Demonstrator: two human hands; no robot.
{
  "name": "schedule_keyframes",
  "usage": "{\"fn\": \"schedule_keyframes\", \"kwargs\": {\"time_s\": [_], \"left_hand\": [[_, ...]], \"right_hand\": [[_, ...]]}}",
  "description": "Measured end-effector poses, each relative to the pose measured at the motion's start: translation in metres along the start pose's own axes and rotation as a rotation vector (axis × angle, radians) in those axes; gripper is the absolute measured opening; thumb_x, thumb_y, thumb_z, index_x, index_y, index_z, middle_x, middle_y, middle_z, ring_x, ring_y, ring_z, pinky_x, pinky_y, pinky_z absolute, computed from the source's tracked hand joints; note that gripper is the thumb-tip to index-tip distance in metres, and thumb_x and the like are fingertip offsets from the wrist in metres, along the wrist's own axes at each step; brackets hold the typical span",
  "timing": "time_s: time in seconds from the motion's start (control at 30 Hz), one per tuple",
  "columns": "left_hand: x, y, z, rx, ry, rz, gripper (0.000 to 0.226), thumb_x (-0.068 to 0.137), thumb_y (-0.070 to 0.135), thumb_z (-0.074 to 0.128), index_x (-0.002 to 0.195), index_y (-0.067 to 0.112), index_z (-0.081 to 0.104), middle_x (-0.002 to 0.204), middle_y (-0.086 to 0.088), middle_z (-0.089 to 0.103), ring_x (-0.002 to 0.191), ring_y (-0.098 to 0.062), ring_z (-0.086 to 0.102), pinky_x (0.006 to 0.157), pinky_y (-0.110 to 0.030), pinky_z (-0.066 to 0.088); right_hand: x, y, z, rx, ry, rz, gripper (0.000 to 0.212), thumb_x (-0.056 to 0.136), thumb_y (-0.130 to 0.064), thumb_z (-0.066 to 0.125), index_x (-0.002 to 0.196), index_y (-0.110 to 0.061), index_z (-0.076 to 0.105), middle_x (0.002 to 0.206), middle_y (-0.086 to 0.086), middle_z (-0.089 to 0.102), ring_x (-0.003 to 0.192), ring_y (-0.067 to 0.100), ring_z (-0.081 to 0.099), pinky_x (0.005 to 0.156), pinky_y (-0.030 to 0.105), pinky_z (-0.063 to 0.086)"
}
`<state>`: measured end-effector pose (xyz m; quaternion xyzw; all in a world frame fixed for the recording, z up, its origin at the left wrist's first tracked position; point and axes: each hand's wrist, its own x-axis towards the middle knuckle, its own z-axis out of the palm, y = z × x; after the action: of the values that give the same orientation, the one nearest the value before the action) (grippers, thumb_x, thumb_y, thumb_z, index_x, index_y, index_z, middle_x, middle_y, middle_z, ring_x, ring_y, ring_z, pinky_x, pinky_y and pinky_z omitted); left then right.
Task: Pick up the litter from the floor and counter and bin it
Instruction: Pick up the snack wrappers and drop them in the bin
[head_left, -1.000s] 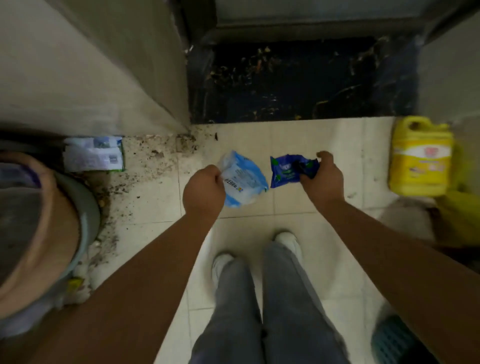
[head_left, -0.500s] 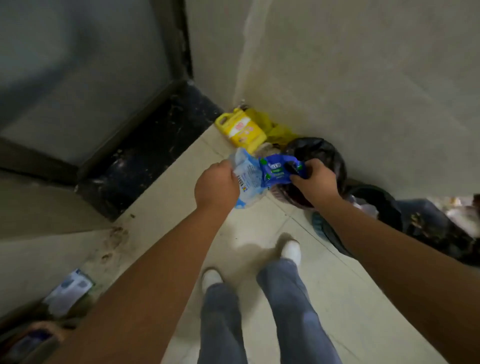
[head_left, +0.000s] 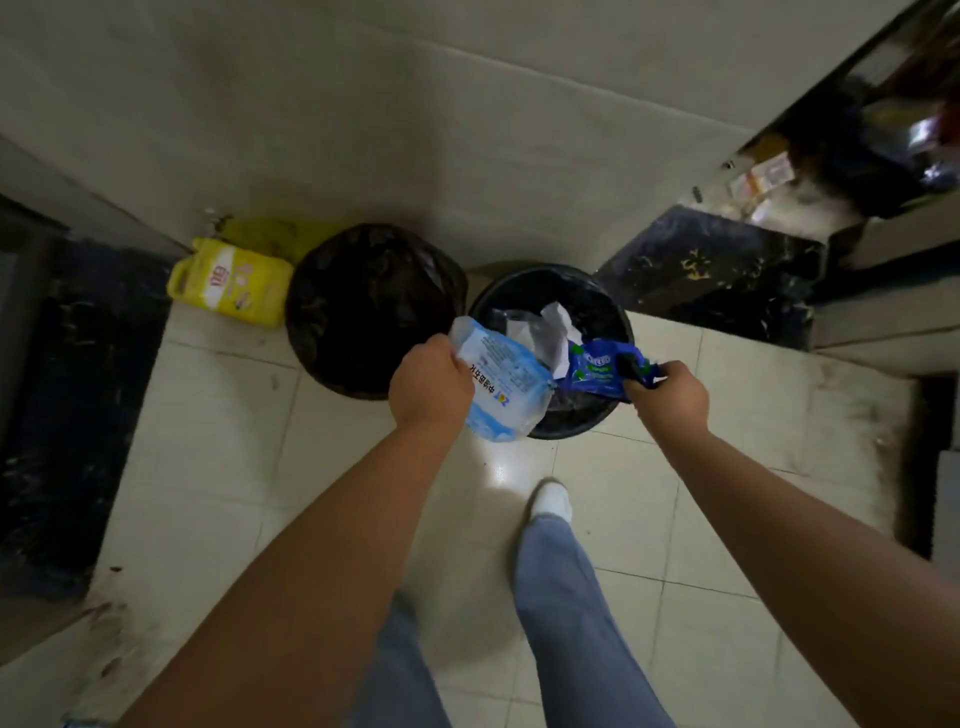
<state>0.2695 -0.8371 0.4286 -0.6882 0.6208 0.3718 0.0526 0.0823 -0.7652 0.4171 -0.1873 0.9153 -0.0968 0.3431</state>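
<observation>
Tiled floor by the wall: over the bin (head_left: 613, 312), left hand (head_left: 428, 384) gripped a pale pack (head_left: 506, 389), right hand (head_left: 670, 397) pinched a blue wrapper (head_left: 597, 371); both looked light, crinkly, edge-held.

The right bin's (head_left: 618, 317) mouth lies open above crumpled paper (head_left: 558, 327); the left bin (head_left: 363, 306) crowds beside.

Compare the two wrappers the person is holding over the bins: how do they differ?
The light blue packet is larger, pale with white panels, and is held by the left hand. The dark blue wrapper is smaller, deep blue with green print, crumpled, and pinched by the right hand. The packet hangs at the near rim of the right-hand bin; the wrapper sits more over its opening. Both are flexible litter, still gripped.
</observation>
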Motion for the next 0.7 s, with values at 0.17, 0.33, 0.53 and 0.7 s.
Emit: {"fn": "schedule_keyframes", "kwargs": {"time_s": [0.17, 0.33, 0.53, 0.7], "left_hand": [[0.039, 0.037, 0.066, 0.201, -0.057, 0.033, 0.027, 0.098, 0.014, 0.043, 0.116, 0.0, 0.056, 0.12, -0.02, 0.062, 0.111, -0.034, 0.059, 0.087, -0.039, 0.049], [0.085, 0.057, 0.129, 0.422, -0.202, 0.134, 0.035, 0.099, 0.015, 0.042, 0.133, 0.008, 0.047, 0.133, -0.018, 0.054, 0.122, -0.032, 0.052, 0.097, -0.038, 0.044], [0.101, 0.071, 0.144, 0.714, -0.267, 0.346, 0.039, 0.096, 0.018, 0.042, 0.134, 0.009, 0.047, 0.14, -0.014, 0.047, 0.137, -0.03, 0.033, 0.105, -0.039, 0.038], [0.065, 0.134, 0.101, 0.976, -0.264, 0.679, 0.047, 0.101, 0.026, 0.032, 0.147, 0.017, 0.027, 0.159, -0.004, 0.018, 0.149, -0.025, 0.003, 0.12, -0.04, 0.016]], "right_hand": [[0.071, 0.033, 0.01, 0.115, 0.047, 0.104, 0.038, 0.089, -0.014, 0.058, 0.119, 0.007, 0.047, 0.119, 0.027, 0.059, 0.107, 0.039, 0.056, 0.072, 0.032, 0.044], [0.123, 0.057, 0.043, 0.181, -0.137, 0.217, 0.049, 0.087, -0.025, 0.061, 0.122, 0.006, 0.047, 0.125, 0.025, 0.058, 0.115, 0.038, 0.054, 0.097, 0.041, 0.044], [0.105, 0.072, 0.049, 0.003, -0.373, -0.01, 0.057, 0.089, -0.03, 0.058, 0.136, -0.004, 0.038, 0.138, 0.015, 0.051, 0.127, 0.029, 0.047, 0.102, 0.034, 0.038], [0.064, 0.071, -0.023, -0.095, -0.104, -0.124, 0.057, 0.095, -0.036, 0.043, 0.144, -0.013, 0.023, 0.155, 0.009, 0.024, 0.144, 0.029, 0.017, 0.118, 0.038, 0.018]]}}
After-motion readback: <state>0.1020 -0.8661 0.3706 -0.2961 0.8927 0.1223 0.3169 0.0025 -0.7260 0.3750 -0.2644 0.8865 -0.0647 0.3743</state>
